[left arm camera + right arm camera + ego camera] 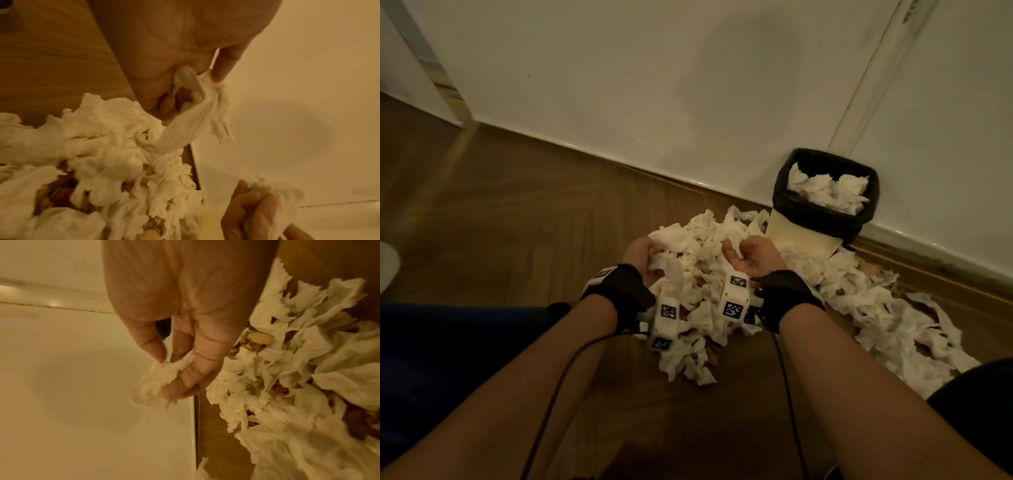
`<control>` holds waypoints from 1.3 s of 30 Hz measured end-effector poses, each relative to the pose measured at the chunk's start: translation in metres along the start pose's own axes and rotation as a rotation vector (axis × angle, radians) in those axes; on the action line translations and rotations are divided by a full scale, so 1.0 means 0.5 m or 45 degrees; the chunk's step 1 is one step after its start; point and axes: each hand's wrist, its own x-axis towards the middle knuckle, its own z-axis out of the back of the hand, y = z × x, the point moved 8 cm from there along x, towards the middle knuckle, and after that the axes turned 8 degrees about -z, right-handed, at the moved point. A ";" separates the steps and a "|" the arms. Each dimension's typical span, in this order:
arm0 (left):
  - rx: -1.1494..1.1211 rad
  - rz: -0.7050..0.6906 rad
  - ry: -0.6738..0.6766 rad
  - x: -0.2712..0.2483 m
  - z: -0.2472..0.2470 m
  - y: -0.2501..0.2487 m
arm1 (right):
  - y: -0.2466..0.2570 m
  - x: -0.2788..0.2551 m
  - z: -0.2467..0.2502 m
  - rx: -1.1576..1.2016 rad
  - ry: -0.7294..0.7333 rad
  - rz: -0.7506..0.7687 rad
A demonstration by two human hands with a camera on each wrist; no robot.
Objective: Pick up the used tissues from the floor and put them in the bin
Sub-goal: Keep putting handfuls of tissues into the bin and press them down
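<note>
- Both bare forearms reach forward; left hand point(641, 255) has its grip curled round a tissue strip point(185, 128).
- Right hand point(750, 255) pinches a tissue wad point(158, 379).
- Used tissues point(842, 291) heap on the floor point(500, 222).
- Black-lined bin point(822, 219), by the wall point(654, 85), holds more.

Your head view is dim and warm-toned, with the forearms at 6 o'clock nearly in silhouette. A broad soft shadow lies on the wall point(705, 78) toward 12 o'clock, and small glints run along the skirting board point(928, 245) at 3 o'clock. Straight lines bow toward the edges. Both wrist views carry a heavy yellow cast: your left hand point(185, 48) fills the top, soft and close, and the tissues point(308, 369) at 3 o'clock are smeared by blur.
</note>
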 end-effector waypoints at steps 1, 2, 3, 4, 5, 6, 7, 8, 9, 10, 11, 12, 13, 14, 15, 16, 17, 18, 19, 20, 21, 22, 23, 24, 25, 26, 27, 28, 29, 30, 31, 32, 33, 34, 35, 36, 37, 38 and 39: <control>-0.051 -0.002 0.061 -0.008 -0.016 -0.010 | 0.005 -0.014 -0.012 -0.017 0.029 0.018; -0.061 -0.005 0.131 -0.013 -0.033 -0.020 | 0.010 -0.025 -0.022 -0.049 0.063 0.039; -0.026 -0.017 0.159 -0.020 -0.044 -0.031 | 0.014 -0.036 -0.032 -0.077 0.087 0.058; 0.049 -0.067 0.130 -0.024 -0.047 -0.043 | 0.017 -0.049 -0.040 -0.109 0.108 0.083; 0.137 -0.159 0.075 -0.029 -0.046 -0.061 | 0.022 -0.061 -0.048 -0.142 0.127 0.104; 0.197 -0.241 0.068 -0.036 -0.051 -0.076 | 0.025 -0.074 -0.055 -0.174 0.137 0.118; 0.240 -0.305 0.115 -0.044 -0.064 -0.088 | 0.030 -0.086 -0.062 -0.208 0.147 0.136; 0.267 -0.346 0.173 -0.051 -0.077 -0.095 | 0.035 -0.098 -0.069 -0.227 0.163 0.154; 0.286 -0.362 0.215 -0.058 -0.089 -0.101 | 0.043 -0.110 -0.077 -0.231 0.182 0.174; 0.286 -0.369 0.236 -0.066 -0.098 -0.105 | 0.051 -0.122 -0.086 -0.230 0.214 0.187; 0.273 -0.378 0.247 -0.075 -0.108 -0.111 | 0.059 -0.137 -0.095 -0.244 0.241 0.199; 0.247 -0.388 0.265 -0.084 -0.119 -0.118 | 0.065 -0.151 -0.104 -0.277 0.266 0.205; 0.226 -0.393 0.282 -0.094 -0.131 -0.124 | 0.071 -0.166 -0.111 -0.314 0.284 0.210; 0.214 -0.398 0.300 -0.104 -0.145 -0.129 | 0.078 -0.180 -0.116 -0.335 0.300 0.217; 0.216 -0.406 0.306 -0.113 -0.159 -0.133 | 0.085 -0.191 -0.119 -0.332 0.317 0.219; 0.218 -0.414 0.308 -0.120 -0.173 -0.136 | 0.091 -0.204 -0.120 -0.314 0.331 0.216; 0.209 -0.416 0.307 -0.128 -0.186 -0.140 | 0.097 -0.216 -0.121 -0.308 0.339 0.221; 0.216 -0.430 0.302 -0.133 -0.201 -0.145 | 0.106 -0.229 -0.121 -0.321 0.339 0.238; 0.249 -0.448 0.301 -0.139 -0.216 -0.151 | 0.114 -0.242 -0.120 -0.347 0.326 0.261; 0.298 -0.472 0.313 -0.145 -0.234 -0.157 | 0.124 -0.256 -0.117 -0.383 0.301 0.294; 0.344 -0.488 0.340 -0.152 -0.256 -0.161 | 0.135 -0.270 -0.113 -0.415 0.263 0.331; 0.365 -0.491 0.366 -0.160 -0.278 -0.164 | 0.148 -0.285 -0.107 -0.430 0.224 0.371; 0.393 -0.509 0.377 -0.168 -0.302 -0.169 | 0.161 -0.298 -0.100 -0.428 0.191 0.406; 0.417 -0.533 0.371 -0.177 -0.322 -0.176 | 0.175 -0.312 -0.094 -0.413 0.166 0.436; 0.424 -0.550 0.358 -0.186 -0.340 -0.182 | 0.189 -0.327 -0.089 -0.408 0.148 0.464; 0.397 -0.531 0.374 -0.192 -0.362 -0.184 | 0.205 -0.344 -0.083 -0.406 0.131 0.496; 0.385 -0.503 0.411 -0.201 -0.386 -0.183 | 0.221 -0.359 -0.076 -0.406 0.113 0.523; 0.398 -0.503 0.436 -0.201 -0.396 -0.186 | 0.229 -0.367 -0.074 -0.414 0.096 0.531; 0.454 -0.528 0.467 -0.204 -0.418 -0.190 | 0.246 -0.377 -0.065 -0.415 0.061 0.553; 0.531 -0.563 0.485 -0.207 -0.437 -0.196 | 0.261 -0.387 -0.057 -0.420 0.026 0.569; 0.613 -0.606 0.483 -0.209 -0.452 -0.203 | 0.277 -0.392 -0.047 -0.436 -0.015 0.589; 0.658 -0.637 0.475 -0.213 -0.466 -0.210 | 0.293 -0.397 -0.039 -0.485 -0.070 0.620; 0.682 -0.660 0.478 -0.216 -0.480 -0.214 | 0.309 -0.405 -0.033 -0.580 -0.136 0.661; 0.681 -0.685 0.486 -0.219 -0.493 -0.218 | 0.321 -0.414 -0.033 -0.699 -0.196 0.691; 0.676 -0.699 0.490 -0.220 -0.503 -0.222 | 0.330 -0.422 -0.036 -0.790 -0.220 0.705; 0.643 -0.702 0.500 -0.219 -0.511 -0.223 | 0.339 -0.427 -0.040 -0.814 -0.214 0.713; 0.588 -0.703 0.521 -0.218 -0.520 -0.225 | 0.349 -0.431 -0.044 -0.823 -0.196 0.725; 0.542 -0.704 0.543 -0.220 -0.528 -0.228 | 0.357 -0.438 -0.047 -0.791 -0.181 0.737; 0.519 -0.720 0.548 -0.221 -0.535 -0.233 | 0.370 -0.440 -0.046 -0.743 -0.153 0.754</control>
